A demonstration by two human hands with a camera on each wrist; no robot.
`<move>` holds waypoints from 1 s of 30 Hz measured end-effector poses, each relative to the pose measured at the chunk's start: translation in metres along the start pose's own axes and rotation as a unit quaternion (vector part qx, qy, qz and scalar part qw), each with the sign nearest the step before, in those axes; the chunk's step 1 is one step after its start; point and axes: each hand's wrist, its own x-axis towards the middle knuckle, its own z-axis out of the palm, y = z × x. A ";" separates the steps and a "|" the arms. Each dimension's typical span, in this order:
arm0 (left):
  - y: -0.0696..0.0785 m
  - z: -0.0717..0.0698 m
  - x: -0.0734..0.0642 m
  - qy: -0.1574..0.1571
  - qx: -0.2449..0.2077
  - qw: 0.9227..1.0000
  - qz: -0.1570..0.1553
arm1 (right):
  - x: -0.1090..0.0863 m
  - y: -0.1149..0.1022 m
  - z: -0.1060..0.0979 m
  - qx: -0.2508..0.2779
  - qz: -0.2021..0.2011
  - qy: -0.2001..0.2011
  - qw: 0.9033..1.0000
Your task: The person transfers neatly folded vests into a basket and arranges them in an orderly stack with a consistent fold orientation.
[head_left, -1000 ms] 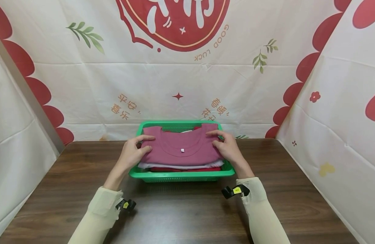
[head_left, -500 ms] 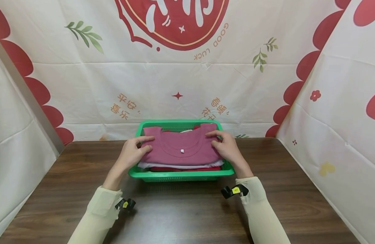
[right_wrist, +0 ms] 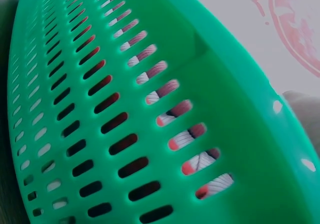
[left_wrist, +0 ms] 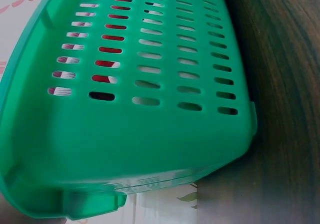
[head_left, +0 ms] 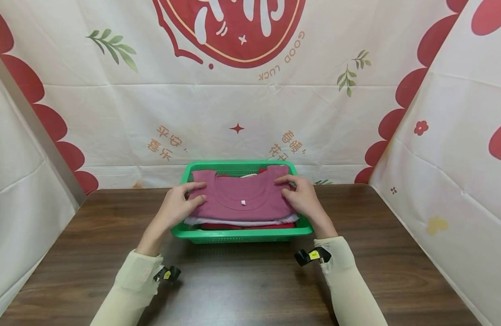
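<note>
A folded mauve T-shirt (head_left: 243, 194) with a round neckline and a small white tag lies on top of a stack of clothes in a green plastic basket (head_left: 242, 233). Under it show a pale lavender garment (head_left: 250, 223) and a red one (head_left: 226, 226). At the shirt's left side, my left hand (head_left: 178, 203) touches the cloth with forefinger and thumb spread apart. My right hand (head_left: 304, 195) rests the same way on the right side. Both wrist views are filled by the basket's slotted walls, with cloth behind the slots; the right wrist view catches a bit of finger (right_wrist: 302, 108) beyond the rim.
The basket stands on a dark wood table (head_left: 242, 280), near its back edge. Behind it hangs a white printed cloth (head_left: 217, 108), and more cloth (head_left: 458, 149) borders the right side. Each wrist wears a small black camera (head_left: 169, 273).
Both hands stay at the shirt's sides with barely any movement. The basket and the clothes keep their places.
</note>
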 end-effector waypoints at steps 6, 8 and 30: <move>-0.001 0.000 0.000 0.011 -0.009 1.000 -0.002 | -0.001 -0.003 0.000 -0.015 0.005 -0.004 1.000; -0.002 0.000 0.000 0.015 -0.014 1.000 0.001 | -0.001 -0.003 -0.001 -0.019 0.007 -0.005 1.000; -0.001 -0.004 -0.001 0.022 0.004 0.997 0.076 | -0.005 -0.006 -0.010 -0.044 -0.003 0.035 0.998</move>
